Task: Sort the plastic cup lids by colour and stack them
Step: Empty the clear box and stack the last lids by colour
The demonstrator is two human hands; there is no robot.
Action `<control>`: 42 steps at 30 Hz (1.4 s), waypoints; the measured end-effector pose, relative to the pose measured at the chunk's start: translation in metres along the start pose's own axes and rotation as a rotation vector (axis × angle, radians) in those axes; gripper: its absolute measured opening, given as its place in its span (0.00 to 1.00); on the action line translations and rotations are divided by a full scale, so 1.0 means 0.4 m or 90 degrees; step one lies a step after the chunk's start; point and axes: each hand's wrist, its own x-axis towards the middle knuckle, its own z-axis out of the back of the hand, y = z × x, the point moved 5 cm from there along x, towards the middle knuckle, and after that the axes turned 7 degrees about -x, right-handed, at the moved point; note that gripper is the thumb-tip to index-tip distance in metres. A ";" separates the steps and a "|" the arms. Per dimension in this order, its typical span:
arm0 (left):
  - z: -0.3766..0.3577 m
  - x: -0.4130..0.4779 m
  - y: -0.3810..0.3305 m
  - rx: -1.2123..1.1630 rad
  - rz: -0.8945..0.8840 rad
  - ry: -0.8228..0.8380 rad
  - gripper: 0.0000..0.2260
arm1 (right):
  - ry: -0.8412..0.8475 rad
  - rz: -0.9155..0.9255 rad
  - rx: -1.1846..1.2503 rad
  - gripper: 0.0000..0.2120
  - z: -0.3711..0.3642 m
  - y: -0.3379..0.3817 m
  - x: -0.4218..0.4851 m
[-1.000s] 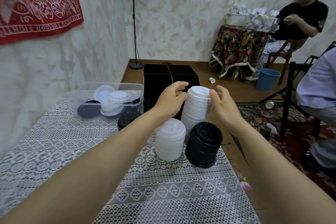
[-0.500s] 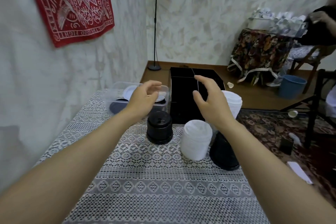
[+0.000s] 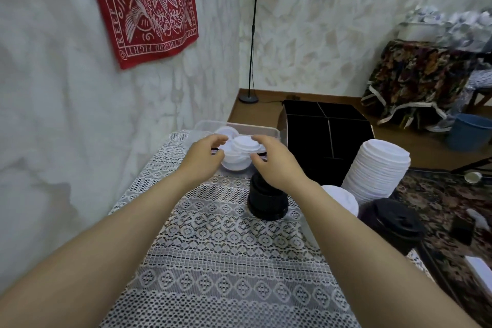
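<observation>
A clear plastic bin (image 3: 203,125) at the table's far end holds loose white lids (image 3: 244,144) and some dark ones. My left hand (image 3: 203,158) and my right hand (image 3: 270,161) hover over the bin with curved fingers on either side of the top white lid. No firm grip shows. A short black lid stack (image 3: 267,201) stands just under my right wrist. At the right are a tall white stack (image 3: 378,170), a short white stack (image 3: 343,198) and another black stack (image 3: 396,221).
A black divided box (image 3: 324,136) stands behind the table, right of the bin. A wall runs close along the left side. The lace tablecloth (image 3: 226,261) covers the table. A blue bucket (image 3: 468,133) and a floral-draped table (image 3: 420,80) sit beyond.
Both hands left the tall white stack and moved left to the clear bin. They have closed in around a white lid there, and my view has swung left.
</observation>
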 end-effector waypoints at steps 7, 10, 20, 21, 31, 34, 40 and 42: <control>0.008 0.029 0.053 0.177 0.000 0.036 0.19 | 0.105 -0.055 -0.080 0.16 -0.047 -0.015 0.088; 0.003 0.046 0.073 0.237 0.001 0.063 0.19 | 0.146 -0.073 -0.115 0.10 -0.063 -0.026 0.117; 0.001 0.073 0.081 0.369 -0.064 0.023 0.05 | 0.178 -0.036 -0.258 0.07 -0.093 -0.006 0.149; 0.000 0.072 0.081 0.374 -0.071 0.023 0.05 | 0.170 -0.028 -0.266 0.11 -0.095 -0.006 0.150; 0.091 0.048 0.051 0.385 -0.125 -0.023 0.06 | 0.083 0.060 -0.299 0.14 -0.073 0.070 0.135; 0.138 0.018 0.021 0.376 -0.122 -0.041 0.06 | 0.056 0.088 -0.282 0.14 -0.047 0.116 0.119; 0.228 -0.083 -0.029 0.362 -0.126 -0.082 0.06 | 0.023 0.128 -0.259 0.16 -0.018 0.216 0.042; 0.247 -0.126 -0.034 0.365 -0.128 -0.086 0.06 | 0.016 0.143 -0.239 0.16 -0.022 0.238 0.006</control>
